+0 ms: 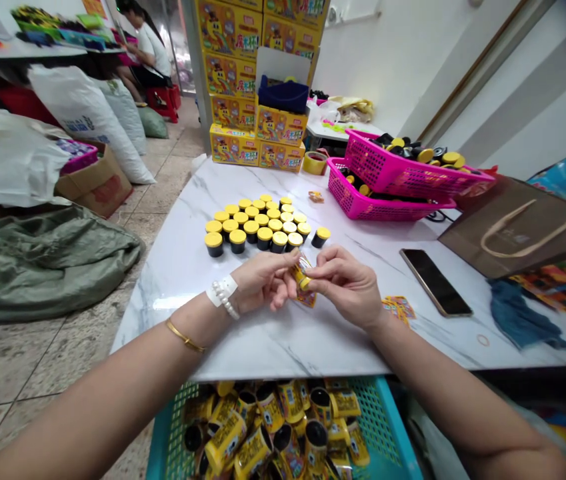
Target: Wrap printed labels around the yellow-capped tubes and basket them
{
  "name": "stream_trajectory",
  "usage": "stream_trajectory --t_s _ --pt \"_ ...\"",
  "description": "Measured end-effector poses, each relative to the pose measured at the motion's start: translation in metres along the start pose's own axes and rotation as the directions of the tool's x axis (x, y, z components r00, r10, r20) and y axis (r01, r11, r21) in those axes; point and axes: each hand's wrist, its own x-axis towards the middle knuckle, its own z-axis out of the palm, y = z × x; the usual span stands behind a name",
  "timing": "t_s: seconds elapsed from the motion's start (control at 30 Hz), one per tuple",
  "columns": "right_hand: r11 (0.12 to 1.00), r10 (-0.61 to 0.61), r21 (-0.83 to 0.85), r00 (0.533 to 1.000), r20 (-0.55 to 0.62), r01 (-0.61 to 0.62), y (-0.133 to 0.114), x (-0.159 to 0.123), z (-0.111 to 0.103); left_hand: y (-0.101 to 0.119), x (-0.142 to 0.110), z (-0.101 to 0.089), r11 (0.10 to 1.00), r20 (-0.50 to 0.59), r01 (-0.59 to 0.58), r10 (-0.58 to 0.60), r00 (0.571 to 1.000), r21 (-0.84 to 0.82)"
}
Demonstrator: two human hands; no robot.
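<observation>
Above the white table (243,340), my two hands meet over a small shiny yellow piece (303,272); whether it is a cup or a wrapper I cannot make out. My left hand (265,277) pinches its upper end between thumb and fingers. The thumb and fingertips of my right hand (345,283) close on its lower right side. Beneath them lies a printed orange-yellow card or sticker (307,299). Just beyond, several black cups with yellow lids (251,228) stand upright in a cluster, with a lone lidded cup (321,237) at their right.
A teal basket (385,427) of yellow-labelled cups (253,450) sits below the table edge. Stacked pink baskets (383,208), a phone (435,282) and a paper bag (505,223) are right. Yellow boxes (235,145) and a tape dispenser (283,93) stand behind. A person (150,50) sits far left.
</observation>
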Motion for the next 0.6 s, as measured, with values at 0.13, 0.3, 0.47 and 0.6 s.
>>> stream_trajectory --t_s 0.13,0.3,0.47,0.6 --pt "0.965 0.059 0.251 0.996 0.061 -0.073 -0.0005 -0.0001 0.0004 -0.0020 0.0010 -0.0033 0.997 -0.026 -0.057 0.059 0.998 0.058" --pt "0.991 0.029 0.130 0.995 0.093 -0.041 0.0001 0.0005 -0.0023 -0.0047 0.0014 -0.0025 0.995 -0.024 -0.083 0.085 0.996 0.051" --pt "0.999 -0.032 0.029 0.999 0.035 0.031 -0.0018 0.0001 -0.0063 -0.0027 -0.0001 -0.0029 0.999 0.079 -0.031 0.032 0.996 -0.015" --pt "1.000 0.016 0.005 0.992 0.127 -0.017 -0.0034 0.0004 -0.0066 -0.0053 0.0010 -0.0020 0.999 0.011 0.006 -0.007 1.000 0.052"
